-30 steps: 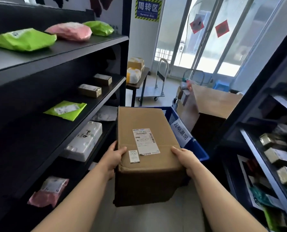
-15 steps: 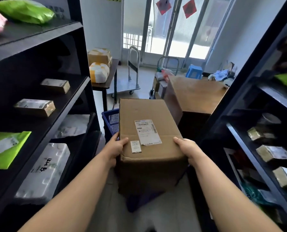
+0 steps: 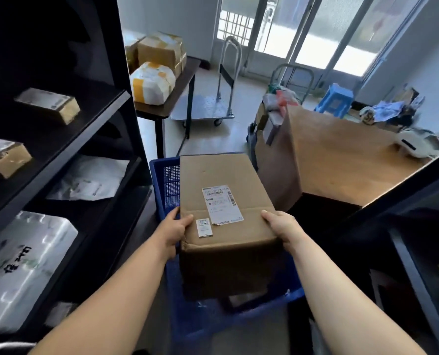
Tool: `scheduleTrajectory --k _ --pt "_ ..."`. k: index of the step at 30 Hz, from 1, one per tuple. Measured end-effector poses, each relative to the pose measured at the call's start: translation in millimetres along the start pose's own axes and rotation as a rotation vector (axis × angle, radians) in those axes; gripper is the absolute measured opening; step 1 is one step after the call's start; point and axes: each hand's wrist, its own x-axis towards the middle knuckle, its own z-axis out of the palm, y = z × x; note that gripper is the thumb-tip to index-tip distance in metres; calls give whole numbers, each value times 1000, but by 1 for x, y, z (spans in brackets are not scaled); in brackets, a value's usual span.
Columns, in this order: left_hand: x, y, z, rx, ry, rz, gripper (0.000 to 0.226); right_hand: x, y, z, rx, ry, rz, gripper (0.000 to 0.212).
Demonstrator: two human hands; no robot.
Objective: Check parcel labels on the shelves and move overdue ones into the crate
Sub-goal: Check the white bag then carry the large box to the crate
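A large brown cardboard box (image 3: 226, 201) with a white shipping label on top hangs over the blue plastic crate (image 3: 165, 180) on the floor. My left hand (image 3: 173, 230) grips its near left edge, thumb on top. Gripping the near right edge is my right hand (image 3: 281, 228). The box hides most of the crate's inside; only the crate's left wall and near rim (image 3: 238, 319) show. The black shelves (image 3: 67, 139) on the left carry small boxes and white bagged parcels.
A second dark shelf unit (image 3: 405, 226) rises at the right. Behind the crate stand a wooden counter (image 3: 341, 155), a small table with taped parcels (image 3: 162, 73), a metal trolley (image 3: 208, 108) and a blue stool (image 3: 335, 98). The aisle between the shelves is narrow.
The view has swung right and down and moved forward. The box, held in both hands, has come over the blue crate and sits lower against it.
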Motion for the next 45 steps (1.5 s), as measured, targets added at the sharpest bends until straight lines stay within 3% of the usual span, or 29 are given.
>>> scheduleTrajectory --k 12,21,27,35,45 --pt "186 17 -22 51 98 -174 63 177 -11 94 -134 -78 132 40" --pt "314 -25 -44 78 165 -252 23 298 27 165 -177 -165 248 46" --pt "383 -65 -59 62 248 -287 41 365 61 209 -226 -233 264 48" --pt "451 -117 -60 157 400 -191 40 433 107 247 -264 -266 142 47" --pt "516 -155 -73 144 489 -241 54 493 159 285 -260 -266 104 49"
